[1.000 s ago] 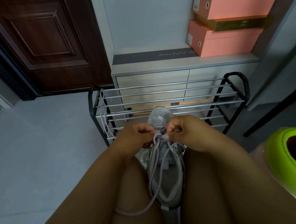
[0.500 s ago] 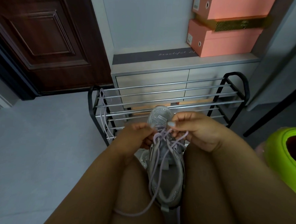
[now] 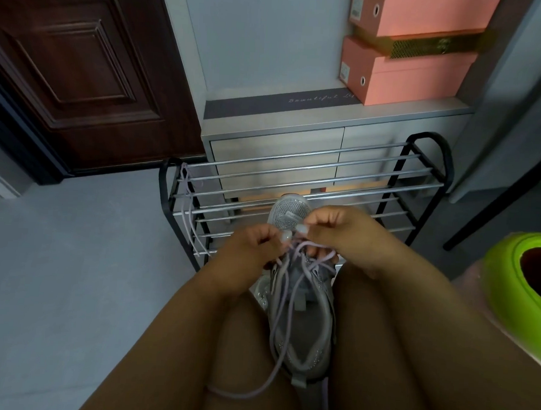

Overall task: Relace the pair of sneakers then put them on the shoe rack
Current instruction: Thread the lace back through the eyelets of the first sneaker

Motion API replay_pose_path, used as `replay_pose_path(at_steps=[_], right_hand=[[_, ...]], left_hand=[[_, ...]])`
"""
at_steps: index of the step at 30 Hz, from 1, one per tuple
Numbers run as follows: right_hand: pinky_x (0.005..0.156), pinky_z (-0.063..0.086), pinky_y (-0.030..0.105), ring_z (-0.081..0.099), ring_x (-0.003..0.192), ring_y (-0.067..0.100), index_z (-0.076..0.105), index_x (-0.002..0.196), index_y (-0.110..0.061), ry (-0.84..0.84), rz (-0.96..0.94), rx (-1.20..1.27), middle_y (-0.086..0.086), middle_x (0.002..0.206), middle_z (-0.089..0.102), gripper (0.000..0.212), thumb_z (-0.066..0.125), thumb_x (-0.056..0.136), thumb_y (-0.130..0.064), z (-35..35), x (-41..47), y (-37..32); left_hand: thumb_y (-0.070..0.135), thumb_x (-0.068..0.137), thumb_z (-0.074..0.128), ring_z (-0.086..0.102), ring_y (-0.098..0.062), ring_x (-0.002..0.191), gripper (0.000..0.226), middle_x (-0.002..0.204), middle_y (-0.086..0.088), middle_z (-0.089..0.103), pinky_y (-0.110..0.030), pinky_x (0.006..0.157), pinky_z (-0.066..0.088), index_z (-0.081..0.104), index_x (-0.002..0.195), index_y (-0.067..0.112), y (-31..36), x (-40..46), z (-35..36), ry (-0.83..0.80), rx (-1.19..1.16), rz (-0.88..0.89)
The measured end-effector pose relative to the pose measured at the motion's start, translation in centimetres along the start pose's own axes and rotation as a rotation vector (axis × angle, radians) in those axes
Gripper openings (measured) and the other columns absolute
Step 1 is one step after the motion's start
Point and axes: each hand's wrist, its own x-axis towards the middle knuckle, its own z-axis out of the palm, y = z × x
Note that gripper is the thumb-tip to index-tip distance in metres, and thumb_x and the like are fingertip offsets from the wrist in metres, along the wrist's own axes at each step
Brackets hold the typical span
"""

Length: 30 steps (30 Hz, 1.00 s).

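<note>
A grey sparkly sneaker lies between my knees, toe pointing away towards the rack. Its lilac lace crosses the upper eyelets, and a long loose end trails down over my left thigh. My left hand pinches the lace at the left eyelets. My right hand pinches the lace just right of the tongue, fingertips close to the left hand's. A second lilac lace hangs over the left end of the black and chrome shoe rack. No second sneaker shows.
The rack stands against a grey low cabinet holding stacked pink shoe boxes. A dark wooden door is at the upper left. A lime-green container sits at my right. Grey floor lies to the left.
My right hand drew back to the right with the lace, then came in again to the tongue. My left hand stayed at the left eyelets.
</note>
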Motion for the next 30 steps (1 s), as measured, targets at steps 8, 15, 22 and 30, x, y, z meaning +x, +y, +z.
replay_pose_path(at_steps=[8, 15, 22, 30], right_hand=[[0.051, 0.048, 0.013, 0.06, 0.053, 0.003, 0.07, 0.079, -0.008, -0.097, -0.062, -0.082, 0.001, 0.067, 0.067, 0.003, 0.069, 0.081, -0.007, 0.4, -0.2, -0.4], [0.065, 0.054, 0.029, 0.066, 0.065, 0.021, 0.069, 0.083, -0.009, 0.014, -0.251, -0.082, 0.012, 0.076, 0.07, 0.004, 0.066, 0.084, -0.006, 1.3, 0.1, -1.3], [0.057, 0.048, 0.021, 0.058, 0.058, 0.01, 0.064, 0.081, -0.009, 0.106, -0.143, 0.184, 0.003, 0.067, 0.065, 0.008, 0.063, 0.084, -0.003, 0.5, 0.7, -0.4], [0.047, 0.028, 0.021, 0.037, 0.048, 0.011, 0.059, 0.069, -0.012, 0.349, 0.135, 0.452, -0.001, 0.055, 0.048, 0.021, 0.056, 0.09, -0.012, -1.0, 1.5, 1.2]], left_hand=[[0.019, 0.081, 0.059, 0.055, -0.021, 0.064, 0.017, 0.067, -0.009, 0.058, -0.034, 0.068, 0.043, 0.063, 0.072, 0.005, 0.2, 0.2, -0.5, 0.0, -0.562, -0.001], [0.05, 0.08, 0.053, 0.045, -0.02, 0.056, 0.039, 0.057, -0.005, 0.05, -0.029, 0.057, 0.036, 0.059, 0.063, 0.016, 0.4, 0.4, 0.1, 0.004, -0.223, 0.125], [0.026, 0.08, 0.052, 0.047, -0.013, 0.049, 0.029, 0.051, 0.0, 0.053, -0.024, 0.055, 0.042, 0.065, 0.055, 0.019, 0.3, 0.3, -0.1, 0.078, -0.301, 0.153], [0.04, 0.077, 0.058, 0.043, -0.013, 0.042, 0.033, 0.045, 0.003, 0.046, -0.026, 0.052, 0.039, 0.057, 0.052, 0.017, 0.3, 0.2, -0.7, 0.186, -0.212, 0.079]])
